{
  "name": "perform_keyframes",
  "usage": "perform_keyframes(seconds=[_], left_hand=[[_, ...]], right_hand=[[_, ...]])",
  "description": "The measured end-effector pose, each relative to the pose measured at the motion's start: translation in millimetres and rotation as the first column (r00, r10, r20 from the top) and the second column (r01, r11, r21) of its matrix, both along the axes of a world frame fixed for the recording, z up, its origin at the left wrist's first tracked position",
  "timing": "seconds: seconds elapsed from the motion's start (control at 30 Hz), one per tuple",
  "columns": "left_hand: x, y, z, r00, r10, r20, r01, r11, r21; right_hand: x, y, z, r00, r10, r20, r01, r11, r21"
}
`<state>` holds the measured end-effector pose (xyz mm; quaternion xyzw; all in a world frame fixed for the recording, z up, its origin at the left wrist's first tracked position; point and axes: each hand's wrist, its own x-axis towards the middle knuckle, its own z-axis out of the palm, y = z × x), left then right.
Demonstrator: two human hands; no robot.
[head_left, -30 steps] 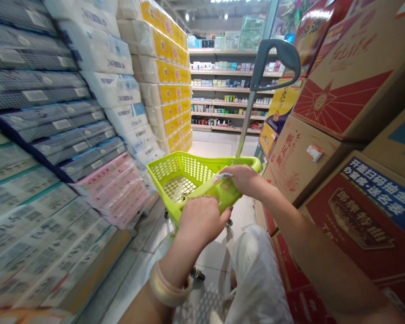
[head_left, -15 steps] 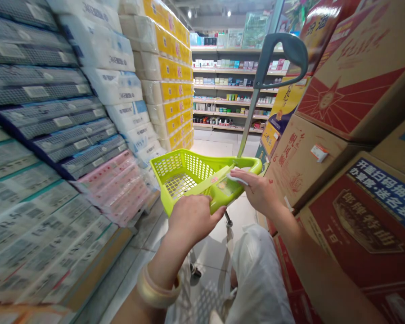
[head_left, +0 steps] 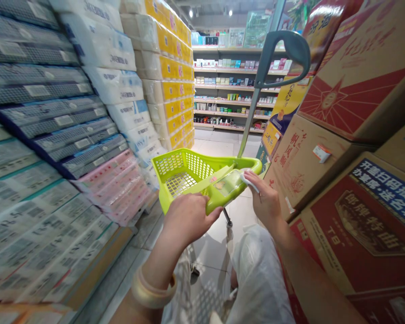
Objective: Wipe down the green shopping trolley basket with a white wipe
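In the head view a lime-green shopping basket (head_left: 195, 158) with lattice walls sits in the middle, joined to a metal pole with a grey handle (head_left: 260, 67). My left hand (head_left: 191, 216) is closed over the basket's near rim, fingers over the edge and thumb along the outside. A white cloth (head_left: 250, 181) lies under the fingers of my right hand (head_left: 267, 202), which presses it against the right end of the basket beside a clear panel (head_left: 227, 183). The tips of the right fingers are partly hidden by the cloth.
Packs of tissue (head_left: 101, 85) are stacked high on the left, beside yellow-and-white packs (head_left: 168, 90). Cardboard cartons (head_left: 324, 166) tower on the right. Shelves (head_left: 236, 92) of small boxes and bottles stand across the back. A tiled floor (head_left: 211, 148) runs between.
My right hand has slid with the cloth rightward and slightly down along the basket's end, showing more of the clear panel. My left hand keeps its hold on the rim, a little further left.
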<state>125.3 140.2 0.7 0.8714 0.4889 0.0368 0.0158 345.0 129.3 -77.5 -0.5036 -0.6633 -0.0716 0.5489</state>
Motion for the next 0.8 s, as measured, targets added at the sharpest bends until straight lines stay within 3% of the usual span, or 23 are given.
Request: perform_keyframes(seconds=[0.1,0.23,0.3,0.43,0.53,0.7,0.8], left_hand=[[0,1,-1.4,1.000,-0.015,0.002,0.015,1.000,0.016],[-3,1,-3.0,1.000,-0.027,0.013,0.027,0.999,0.048],[-5,2,-3.5,0.999,-0.031,0.012,0.030,0.998,0.054],[-7,4,-4.3,0.999,-0.045,0.004,0.045,0.997,0.067],[-6,5,-4.9,0.999,-0.046,0.006,0.045,0.997,0.070],[-9,5,-5.0,0.999,-0.046,0.008,0.046,0.997,0.067],[-12,5,-4.3,0.998,-0.058,-0.004,0.059,0.996,0.072]], right_hand=[[-9,-2,-1.5,0.998,-0.047,-0.030,0.048,0.999,0.012],[-38,-19,-0.8,0.977,0.172,0.123,-0.177,0.984,0.025],[-38,-20,-4.6,0.961,0.225,0.161,-0.234,0.971,0.043],[-17,-2,-17.7,0.997,0.069,0.034,-0.074,0.985,0.154],[-18,4,-24.2,0.994,-0.034,-0.099,0.050,0.984,0.168],[-46,-13,-29.5,0.986,0.156,0.057,-0.163,0.975,0.152],[-37,-11,-30.6,0.978,0.178,0.112,-0.195,0.966,0.168]])
